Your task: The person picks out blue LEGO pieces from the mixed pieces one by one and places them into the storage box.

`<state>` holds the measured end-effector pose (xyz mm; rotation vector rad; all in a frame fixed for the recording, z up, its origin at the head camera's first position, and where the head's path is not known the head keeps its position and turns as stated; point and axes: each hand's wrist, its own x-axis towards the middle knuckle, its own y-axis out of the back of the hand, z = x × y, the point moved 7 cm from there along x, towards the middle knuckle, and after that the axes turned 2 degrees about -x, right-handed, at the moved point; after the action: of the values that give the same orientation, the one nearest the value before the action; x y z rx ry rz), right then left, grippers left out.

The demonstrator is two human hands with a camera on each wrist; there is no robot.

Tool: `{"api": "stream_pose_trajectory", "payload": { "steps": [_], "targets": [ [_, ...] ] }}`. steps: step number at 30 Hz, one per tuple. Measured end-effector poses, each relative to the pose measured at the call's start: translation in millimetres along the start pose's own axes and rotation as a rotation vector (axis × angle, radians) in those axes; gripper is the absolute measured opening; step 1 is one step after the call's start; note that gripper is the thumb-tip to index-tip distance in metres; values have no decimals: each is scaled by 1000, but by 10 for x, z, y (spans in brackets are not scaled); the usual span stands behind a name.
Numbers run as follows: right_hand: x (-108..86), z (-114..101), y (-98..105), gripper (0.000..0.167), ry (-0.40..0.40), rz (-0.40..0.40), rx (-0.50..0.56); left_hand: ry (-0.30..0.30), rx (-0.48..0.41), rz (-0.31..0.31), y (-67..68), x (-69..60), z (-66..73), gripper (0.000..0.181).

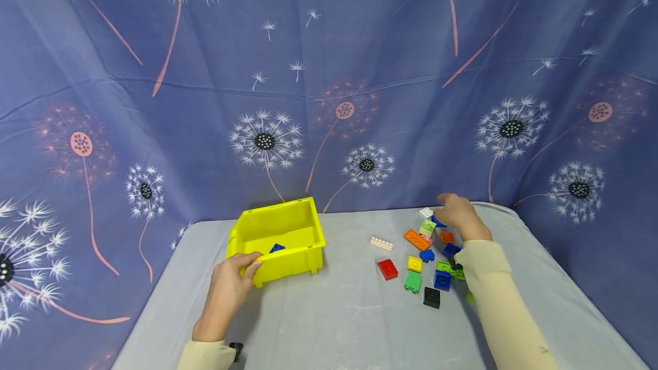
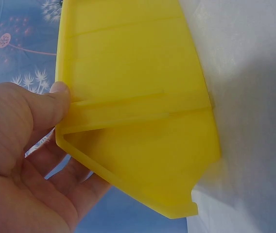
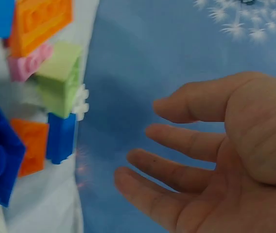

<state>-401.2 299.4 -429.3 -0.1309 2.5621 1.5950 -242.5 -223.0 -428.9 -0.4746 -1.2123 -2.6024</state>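
My left hand (image 1: pixel 228 284) grips the near side wall of a yellow bin (image 1: pixel 288 267), thumb on one face and fingers behind it in the left wrist view. A dark blue brick (image 1: pixel 277 248) lies inside the bin. Over the far end of a loose pile of building bricks, my right hand (image 1: pixel 460 216) hovers with fingers apart and nothing between them. Nearest to it are a blue brick (image 3: pixel 61 138), a light green brick (image 3: pixel 60 77) and an orange brick (image 3: pixel 31 145). The right hand and sleeve partly hide some bricks.
Left of the pile lie a white brick (image 1: pixel 381 243) and a red brick (image 1: pixel 388 269). Green (image 1: pixel 413 281), yellow (image 1: pixel 414 264) and black (image 1: pixel 432 297) bricks sit nearer the front. A patterned blue curtain (image 1: pixel 411 101) hangs behind the grey-covered table (image 1: pixel 344 313).
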Motion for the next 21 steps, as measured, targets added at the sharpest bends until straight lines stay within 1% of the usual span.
{"api": "stream_pose_trajectory", "payload": {
  "steps": [5, 8, 14, 17, 21],
  "targets": [
    [127, 129, -116, 64, -46, -71, 21, 6, -3, -1, 9, -7, -2, 22],
    [183, 173, -157, 63, -58, -78, 19, 15, 2, -5, 9, -3, -15, 22],
    [253, 268, -248, 61, -50, -96, 36, 41, 4, -26, -3, 13, -32, 23],
    [292, 337, -296, 60, -59, -98, 9, 53, 3, -36, -6, 13, -32, 24],
    [357, 409, -363, 59, -79, -102, -36, 42, 6, -28, 3, 13, -13, 23]
  ]
}}
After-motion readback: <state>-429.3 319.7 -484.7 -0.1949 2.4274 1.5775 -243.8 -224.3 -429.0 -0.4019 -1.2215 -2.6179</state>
